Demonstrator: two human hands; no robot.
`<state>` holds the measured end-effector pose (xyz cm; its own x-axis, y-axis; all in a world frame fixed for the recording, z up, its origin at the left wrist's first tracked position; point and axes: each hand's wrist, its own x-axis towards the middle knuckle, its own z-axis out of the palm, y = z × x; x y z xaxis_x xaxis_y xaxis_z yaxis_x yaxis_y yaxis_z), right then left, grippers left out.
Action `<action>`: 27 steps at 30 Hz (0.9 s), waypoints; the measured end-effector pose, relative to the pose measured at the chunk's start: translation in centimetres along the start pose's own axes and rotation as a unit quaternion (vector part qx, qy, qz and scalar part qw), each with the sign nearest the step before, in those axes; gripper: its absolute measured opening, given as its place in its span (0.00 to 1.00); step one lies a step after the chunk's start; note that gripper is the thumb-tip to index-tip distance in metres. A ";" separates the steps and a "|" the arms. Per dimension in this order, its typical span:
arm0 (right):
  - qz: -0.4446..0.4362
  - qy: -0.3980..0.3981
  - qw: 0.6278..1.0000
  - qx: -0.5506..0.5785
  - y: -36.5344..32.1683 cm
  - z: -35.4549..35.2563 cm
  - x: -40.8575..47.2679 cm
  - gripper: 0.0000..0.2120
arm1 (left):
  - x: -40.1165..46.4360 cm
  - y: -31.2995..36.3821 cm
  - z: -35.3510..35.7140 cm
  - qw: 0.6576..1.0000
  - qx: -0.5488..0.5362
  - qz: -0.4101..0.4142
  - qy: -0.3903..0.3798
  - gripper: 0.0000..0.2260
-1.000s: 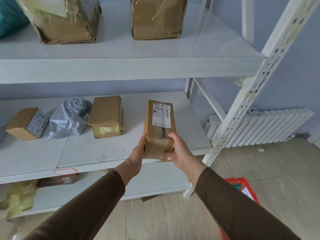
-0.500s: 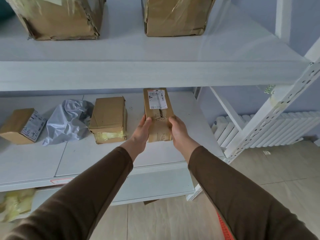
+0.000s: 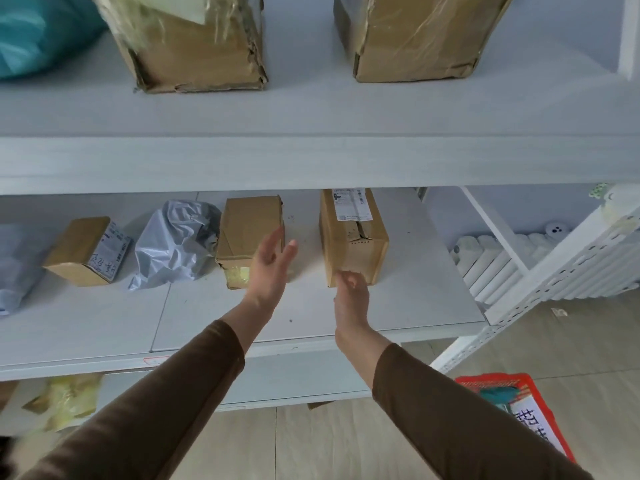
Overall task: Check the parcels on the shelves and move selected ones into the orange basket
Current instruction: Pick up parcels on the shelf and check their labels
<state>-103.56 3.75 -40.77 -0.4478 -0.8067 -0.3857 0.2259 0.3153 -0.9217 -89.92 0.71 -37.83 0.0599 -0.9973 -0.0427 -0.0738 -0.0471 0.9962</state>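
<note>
Middle shelf [image 3: 415,299] is carrying, left to right: pale poly bag [image 3: 14,265], small labelled carton [image 3: 86,251], crumpled grey bag [image 3: 173,244], plain carton [image 3: 247,237], taped carton [image 3: 353,237] with its label facing up. Top shelf [image 3: 311,112] is holding a teal bag [image 3: 38,32] and two big worn cartons [image 3: 197,46] [image 3: 415,36]. Orange basket [image 3: 519,410] is sitting on the floor [image 3: 588,341].
</note>
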 end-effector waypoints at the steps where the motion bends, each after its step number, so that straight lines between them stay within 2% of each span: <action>1: -0.004 -0.029 1.000 -0.007 0.1 1.2 -0.4 0.03 | 0.3 -0.1 -1.5 0.999 0.026 0.023 0.028 0.24; 2: -0.010 -0.057 0.998 -0.014 -0.2 2.4 -0.9 0.02 | 0.8 -0.4 -3.0 0.996 0.052 0.040 0.055 0.22; 4: -0.025 -0.107 0.993 -0.032 -1.0 4.7 -1.1 0.09 | 2.0 -1.0 -5.6 0.990 0.085 0.044 0.101 0.20; 6: -0.030 -0.139 0.988 -0.064 -1.8 6.8 -0.8 0.17 | 3.2 -1.6 -7.8 0.988 0.087 0.006 0.130 0.21; 9: 0.004 -0.176 0.979 -0.104 -2.3 9.2 0.2 0.28 | 4.9 -3.1 -9.8 0.990 0.052 -0.083 0.103 0.24; 13: 0.060 -0.211 0.966 -0.140 -2.3 10.7 0.7 0.35 | 5.7 -3.9 -10.6 0.983 0.005 -0.177 0.055 0.22; 16: 0.067 -0.206 0.965 -0.149 -2.3 10.6 0.2 0.35 | 5.3 -3.3 -10.7 0.981 -0.013 -0.190 0.028 0.15; 19: 0.053 -0.182 0.969 -0.161 -2.8 9.5 -1.1 0.28 | 4.0 -3.0 -11.2 0.982 -0.029 -0.186 0.016 0.08; 21: 0.042 -0.164 0.972 -0.165 -3.1 8.5 -2.5 0.23 | 2.6 -2.3 -11.4 0.983 -0.045 -0.176 0.016 0.07; 24: 0.033 -0.138 0.980 -0.137 -2.8 7.2 -4.3 0.22 | 0.1 -1.5 -11.4 0.987 -0.074 -0.143 0.016 0.06; 27: 0.049 -0.138 0.987 -0.070 -2.6 5.6 -6.3 0.22 | -2.9 -0.1 -11.2 0.983 -0.117 -0.145 0.007 0.22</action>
<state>-96.47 5.16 -35.71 -0.1725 -0.8680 -0.4656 0.1268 0.4492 -0.8844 -78.93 4.20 -36.95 0.0590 -0.9432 -0.3270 0.1782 -0.3124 0.9331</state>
